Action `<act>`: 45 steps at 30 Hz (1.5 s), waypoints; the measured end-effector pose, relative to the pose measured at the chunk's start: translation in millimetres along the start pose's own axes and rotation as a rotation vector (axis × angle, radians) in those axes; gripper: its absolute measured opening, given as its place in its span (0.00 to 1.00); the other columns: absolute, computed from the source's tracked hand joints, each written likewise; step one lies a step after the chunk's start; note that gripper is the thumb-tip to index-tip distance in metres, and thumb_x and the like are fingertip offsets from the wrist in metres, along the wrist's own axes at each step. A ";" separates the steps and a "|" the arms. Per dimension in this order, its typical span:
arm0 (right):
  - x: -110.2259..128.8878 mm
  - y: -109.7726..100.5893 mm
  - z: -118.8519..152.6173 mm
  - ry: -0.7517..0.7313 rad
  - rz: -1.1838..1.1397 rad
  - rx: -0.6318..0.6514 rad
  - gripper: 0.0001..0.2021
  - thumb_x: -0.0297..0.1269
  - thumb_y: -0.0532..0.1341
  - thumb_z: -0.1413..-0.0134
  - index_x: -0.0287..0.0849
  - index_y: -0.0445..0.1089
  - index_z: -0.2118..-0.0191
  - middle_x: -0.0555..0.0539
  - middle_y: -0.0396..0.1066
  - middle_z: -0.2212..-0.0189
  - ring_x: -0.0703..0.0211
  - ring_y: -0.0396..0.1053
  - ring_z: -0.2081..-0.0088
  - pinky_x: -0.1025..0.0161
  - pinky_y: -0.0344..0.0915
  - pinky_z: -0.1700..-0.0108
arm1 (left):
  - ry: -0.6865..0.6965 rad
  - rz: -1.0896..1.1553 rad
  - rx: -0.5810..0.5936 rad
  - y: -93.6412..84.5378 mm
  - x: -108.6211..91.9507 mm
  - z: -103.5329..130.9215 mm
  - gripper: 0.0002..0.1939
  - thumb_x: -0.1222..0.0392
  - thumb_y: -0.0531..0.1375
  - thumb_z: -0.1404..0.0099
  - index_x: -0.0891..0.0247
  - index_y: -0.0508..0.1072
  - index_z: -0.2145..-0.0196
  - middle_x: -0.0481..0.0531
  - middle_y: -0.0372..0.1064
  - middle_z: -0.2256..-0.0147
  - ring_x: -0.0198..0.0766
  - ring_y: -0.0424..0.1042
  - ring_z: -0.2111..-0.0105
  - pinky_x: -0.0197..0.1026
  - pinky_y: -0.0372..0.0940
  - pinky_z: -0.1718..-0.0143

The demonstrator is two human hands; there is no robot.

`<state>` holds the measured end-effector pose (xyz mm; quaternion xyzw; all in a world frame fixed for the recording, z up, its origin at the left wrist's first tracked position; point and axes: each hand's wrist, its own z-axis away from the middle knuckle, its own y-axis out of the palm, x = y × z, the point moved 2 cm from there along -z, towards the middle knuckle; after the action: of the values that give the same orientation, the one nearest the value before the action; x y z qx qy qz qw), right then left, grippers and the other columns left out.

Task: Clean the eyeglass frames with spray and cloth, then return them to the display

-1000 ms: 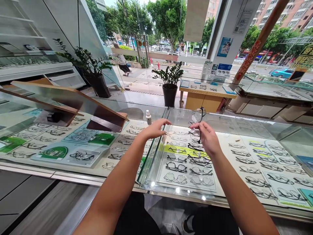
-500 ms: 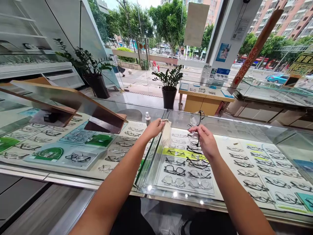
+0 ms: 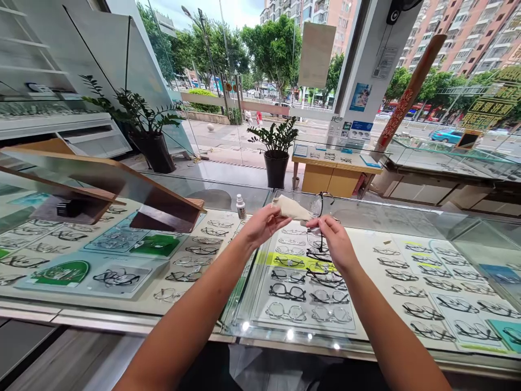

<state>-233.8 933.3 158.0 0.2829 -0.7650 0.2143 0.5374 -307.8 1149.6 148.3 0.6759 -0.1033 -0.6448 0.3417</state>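
Note:
A pale cream cloth is gripped by my left hand, its loose end stretching right to the fingers of my other hand. My right hand pinches a pair of eyeglasses with dark frame parts, held up above the glass counter. Cloth and glasses meet or overlap near my right fingertips; whether they touch I cannot tell. Left of my left hand, a small white bottle stands upright on the counter. Rows of eyeglasses lie under the glass below both hands.
The glass display counter runs across in front of me. Wood-backed mirrors stand tilted on its left part. Beyond are a potted plant, a low wooden display table and the shop window.
My left hand has moved right and turned, bringing the cloth from hanging down to stretched across beside the glasses. The glasses have turned in my right hand. The view has shifted slightly.

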 end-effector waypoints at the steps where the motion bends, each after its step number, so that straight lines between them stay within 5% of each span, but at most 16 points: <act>1: 0.5 0.8 0.2 0.002 0.019 0.003 0.17 0.54 0.60 0.31 0.48 0.78 0.61 0.46 0.78 0.58 0.49 0.70 0.51 0.55 0.62 0.44 | 0.003 0.034 0.024 5.2 4.8 1.8 0.06 0.67 0.65 0.34 0.67 0.75 0.58 0.57 0.82 0.60 0.39 0.82 0.59 0.46 0.76 0.44; 10: -7.4 6.6 0.4 0.005 0.066 0.036 0.18 0.56 0.60 0.31 0.47 0.78 0.61 0.47 0.78 0.60 0.51 0.70 0.55 0.56 0.63 0.48 | 0.081 0.145 0.200 27.3 25.9 14.1 0.20 0.61 0.72 0.36 0.62 0.76 0.48 0.55 0.81 0.50 0.40 0.81 0.50 0.49 0.67 0.34; 16: -7.9 6.3 -0.1 0.012 0.092 0.054 0.19 0.56 0.60 0.32 0.47 0.77 0.63 0.47 0.77 0.62 0.50 0.69 0.56 0.55 0.62 0.48 | 0.067 0.156 0.209 31.1 27.5 13.5 0.20 0.43 0.71 0.36 0.65 0.78 0.63 0.56 0.79 0.58 0.42 0.79 0.55 0.48 0.71 0.41; 23: -12.1 15.6 2.7 0.024 0.091 0.136 0.19 0.57 0.59 0.32 0.47 0.76 0.62 0.46 0.77 0.62 0.50 0.69 0.55 0.54 0.62 0.48 | 0.193 0.008 0.124 34.4 34.8 16.4 0.21 0.52 0.78 0.43 0.63 0.71 0.67 0.46 0.74 0.66 0.31 0.74 0.66 0.36 0.70 0.58; 29: -12.5 17.7 3.9 0.019 0.044 0.198 0.19 0.57 0.59 0.31 0.47 0.75 0.63 0.47 0.76 0.64 0.50 0.70 0.54 0.54 0.63 0.46 | 0.174 -0.028 0.062 32.7 34.8 16.1 0.29 0.55 0.80 0.49 0.61 0.67 0.61 0.46 0.76 0.64 0.31 0.74 0.67 0.34 0.66 0.65; 32: -11.9 17.3 3.8 0.003 0.026 0.212 0.19 0.57 0.59 0.31 0.47 0.76 0.63 0.47 0.77 0.62 0.50 0.71 0.54 0.54 0.63 0.46 | 0.135 -0.085 0.141 34.1 36.0 16.0 0.29 0.50 0.78 0.46 0.64 0.72 0.55 0.47 0.75 0.67 0.30 0.71 0.71 0.35 0.62 0.67; 37: -11.9 16.0 1.8 -0.006 0.033 0.198 0.21 0.60 0.60 0.33 0.47 0.78 0.63 0.46 0.77 0.62 0.50 0.71 0.56 0.54 0.65 0.45 | 0.101 -0.126 0.247 40.4 38.8 19.4 0.23 0.43 0.74 0.39 0.66 0.74 0.64 0.46 0.68 0.74 0.29 0.64 0.73 0.36 0.59 0.67; 45: -22.1 21.5 -0.3 0.128 -0.198 0.188 0.20 0.60 0.67 0.39 0.46 0.79 0.65 0.46 0.79 0.66 0.51 0.72 0.59 0.51 0.66 0.44 | 0.105 -0.045 0.256 42.1 37.4 22.5 0.25 0.54 0.79 0.47 0.66 0.75 0.59 0.47 0.72 0.71 0.30 0.66 0.75 0.37 0.57 0.70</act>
<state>-242.1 954.1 136.8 0.3918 -0.6743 0.2483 0.5746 -310.9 1089.1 144.9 0.7490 -0.1513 -0.5975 0.2430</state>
